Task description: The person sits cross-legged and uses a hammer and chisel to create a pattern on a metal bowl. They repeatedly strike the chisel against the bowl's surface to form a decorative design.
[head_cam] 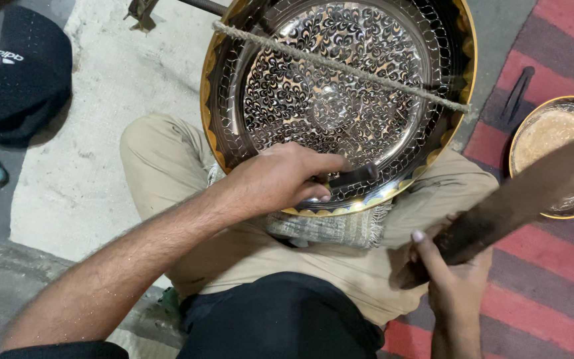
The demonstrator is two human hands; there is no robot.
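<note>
The wooden mallet [513,203] is blurred, and its far end melts into the bowl [556,156], which the right edge cuts. The top edge cuts the engraved tray [340,100]. The left hand [280,178] hides most of the dark tool [353,176] against the tray's lower rim.

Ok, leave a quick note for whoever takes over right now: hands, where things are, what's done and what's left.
Left hand: holds a dark chisel-like tool against the lower rim of the engraved metal tray.
Right hand: grips a dark wooden mallet, raised off to the right.
Tray leans on the lap, a rope across it.
Done: centre and most of the rim look patterned.
Left: cannot tell how much.
</note>
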